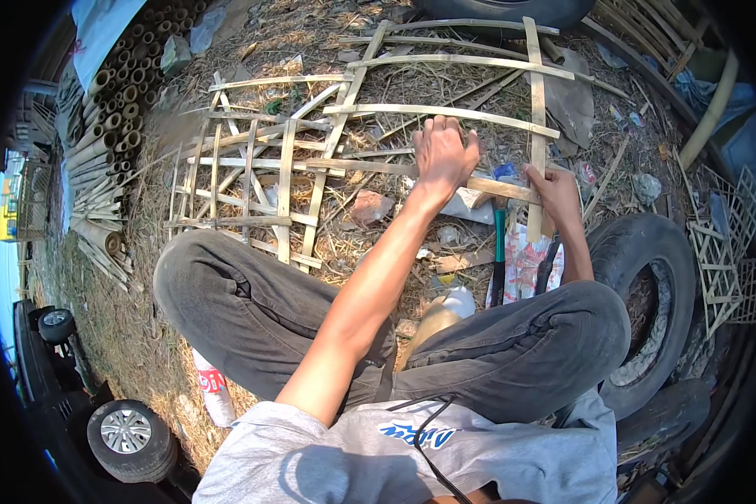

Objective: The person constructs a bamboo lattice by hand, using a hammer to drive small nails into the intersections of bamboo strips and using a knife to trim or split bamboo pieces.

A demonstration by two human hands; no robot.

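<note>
A lattice frame of pale split-bamboo strips (445,110) lies on the ground before my knees, its long crosspieces bowed slightly. My left hand (445,158) reaches across its middle, fingers curled over the nearest crosswise bamboo strip (504,190). At that strip's right end, my right hand (554,195) pinches the place where it meets the upright bamboo slat (538,92). The exact join is partly hidden by my fingers. To the left, a denser lattice section (248,181) of crossed strips adjoins the frame. Below my right hand lies a tool with a green handle (500,244).
A worn tyre (647,294) stands by my right knee, another tyre (512,8) at the far edge. Stacked bamboo poles (113,134) lie at left. More lattice pieces (718,277) rest at far right. A vehicle wheel (130,437) shows at lower left.
</note>
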